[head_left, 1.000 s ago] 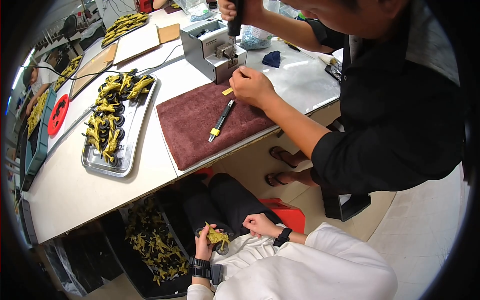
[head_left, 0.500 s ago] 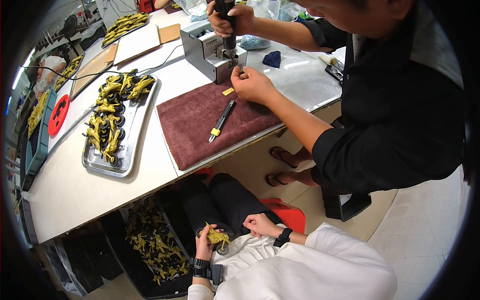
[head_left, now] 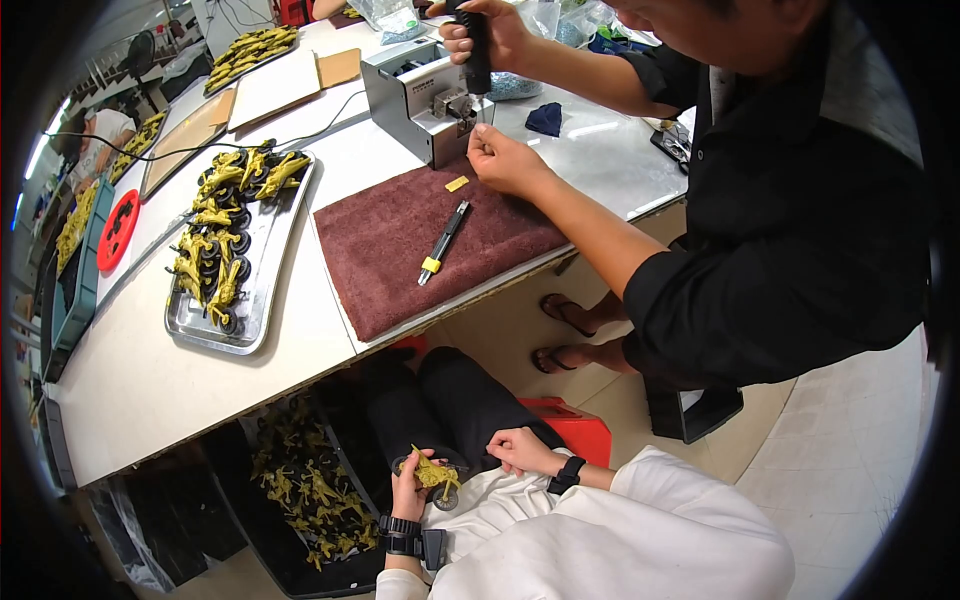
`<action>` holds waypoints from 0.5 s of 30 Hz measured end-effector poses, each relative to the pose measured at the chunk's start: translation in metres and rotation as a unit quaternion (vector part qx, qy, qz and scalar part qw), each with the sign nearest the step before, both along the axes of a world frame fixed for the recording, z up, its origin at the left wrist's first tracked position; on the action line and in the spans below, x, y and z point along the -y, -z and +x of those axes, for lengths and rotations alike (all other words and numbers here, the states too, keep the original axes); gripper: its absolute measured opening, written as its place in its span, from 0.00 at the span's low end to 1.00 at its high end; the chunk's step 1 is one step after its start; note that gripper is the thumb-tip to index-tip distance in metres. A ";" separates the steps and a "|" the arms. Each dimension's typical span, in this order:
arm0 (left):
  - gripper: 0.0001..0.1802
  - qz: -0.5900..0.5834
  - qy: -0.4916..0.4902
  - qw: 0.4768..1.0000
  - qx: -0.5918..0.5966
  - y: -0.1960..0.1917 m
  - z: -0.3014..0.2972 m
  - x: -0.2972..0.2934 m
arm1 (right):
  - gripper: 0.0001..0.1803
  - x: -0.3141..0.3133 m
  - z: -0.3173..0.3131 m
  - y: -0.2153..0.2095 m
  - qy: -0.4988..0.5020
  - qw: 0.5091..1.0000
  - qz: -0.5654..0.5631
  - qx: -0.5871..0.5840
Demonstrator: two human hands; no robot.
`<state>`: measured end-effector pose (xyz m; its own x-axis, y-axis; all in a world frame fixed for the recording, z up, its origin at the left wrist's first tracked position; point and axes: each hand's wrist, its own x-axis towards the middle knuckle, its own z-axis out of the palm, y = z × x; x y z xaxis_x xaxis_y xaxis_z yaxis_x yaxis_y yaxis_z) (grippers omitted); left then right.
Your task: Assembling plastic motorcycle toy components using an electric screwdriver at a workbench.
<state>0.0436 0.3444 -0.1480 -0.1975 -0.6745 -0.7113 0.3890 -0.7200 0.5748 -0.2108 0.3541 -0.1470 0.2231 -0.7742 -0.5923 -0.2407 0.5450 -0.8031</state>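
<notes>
Far left of the maroon towel [head_left: 390, 250], a distant worker [head_left: 108, 128] has changed posture since a second ago; the red dish [head_left: 118, 230] has not moved. Just left of the towel, the metal tray [head_left: 270, 265] of toy motorcycles [head_left: 212, 216] is unchanged, as is the black crate [head_left: 315, 578] of more below and left of it. Below the towel, the left hand [head_left: 408, 488] pinches one yellow-and-black toy motorcycle [head_left: 437, 475] between thumb and fingers, posed as earlier, so the piece appears merely held. On the towel, the utility knife [head_left: 443, 243] and yellow strip [head_left: 457, 184] lie as before. The fresh change is just beyond the towel: by the grey screw feeder [head_left: 415, 105], the black handheld driver [head_left: 475, 55] in the co-worker's upper hand [head_left: 500, 30] has risen and shifted right since half a second ago, the co-worker's lower hand [head_left: 505, 165] near its tip. Below and right of the towel, the right hand [head_left: 525, 452] rests unmoved by the dark trousers [head_left: 470, 400], fingers loosely curled; whether they pinch anything, I cannot tell
</notes>
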 end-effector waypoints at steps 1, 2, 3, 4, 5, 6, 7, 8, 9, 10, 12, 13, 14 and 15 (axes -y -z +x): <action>0.21 0.000 0.000 1.000 0.000 0.000 0.000 0.000 | 0.12 0.000 0.000 0.001 -0.002 1.000 -0.001 -0.001; 0.21 -0.003 0.000 1.000 -0.004 0.000 0.000 0.000 | 0.12 0.000 0.000 0.001 -0.001 1.000 -0.001 -0.001; 0.21 -0.006 -0.001 1.000 -0.007 0.000 0.000 0.000 | 0.12 0.000 0.000 0.001 -0.002 1.000 0.000 -0.003; 0.21 -0.006 -0.001 1.000 -0.007 0.000 0.000 0.000 | 0.12 0.000 0.000 0.000 -0.002 1.000 0.000 -0.005; 0.21 -0.005 -0.001 1.000 -0.008 0.000 0.000 0.000 | 0.12 0.000 0.000 -0.001 -0.003 1.000 0.000 -0.005; 0.21 -0.005 0.000 1.000 -0.009 0.000 0.000 0.000 | 0.12 0.000 0.000 -0.002 -0.002 1.000 0.002 -0.003; 0.21 -0.005 0.000 1.000 -0.009 0.000 0.000 0.000 | 0.12 0.000 0.000 -0.003 -0.001 1.000 0.003 -0.002; 0.20 -0.004 -0.001 1.000 -0.008 0.001 0.000 0.000 | 0.12 0.001 0.001 -0.005 0.002 1.000 0.003 -0.003; 0.20 -0.003 -0.002 1.000 -0.007 0.001 0.000 0.000 | 0.12 0.001 0.001 -0.005 0.002 1.000 0.003 -0.003; 0.20 -0.003 -0.002 1.000 -0.007 0.001 0.000 0.000 | 0.12 0.001 0.001 -0.005 0.002 1.000 0.002 -0.003; 0.21 -0.003 -0.001 1.000 -0.009 -0.001 0.000 0.000 | 0.12 0.001 0.001 -0.005 0.002 1.000 0.002 -0.002; 0.21 -0.003 -0.001 1.000 -0.009 -0.001 -0.001 0.001 | 0.12 0.001 0.001 -0.004 0.003 1.000 0.002 -0.002; 0.21 -0.004 0.000 1.000 -0.008 -0.002 -0.001 0.001 | 0.12 0.001 0.001 -0.004 0.004 1.000 0.002 -0.002; 0.21 -0.005 -0.001 1.000 -0.007 -0.002 -0.001 0.001 | 0.12 0.002 0.001 -0.006 0.003 1.000 0.002 -0.002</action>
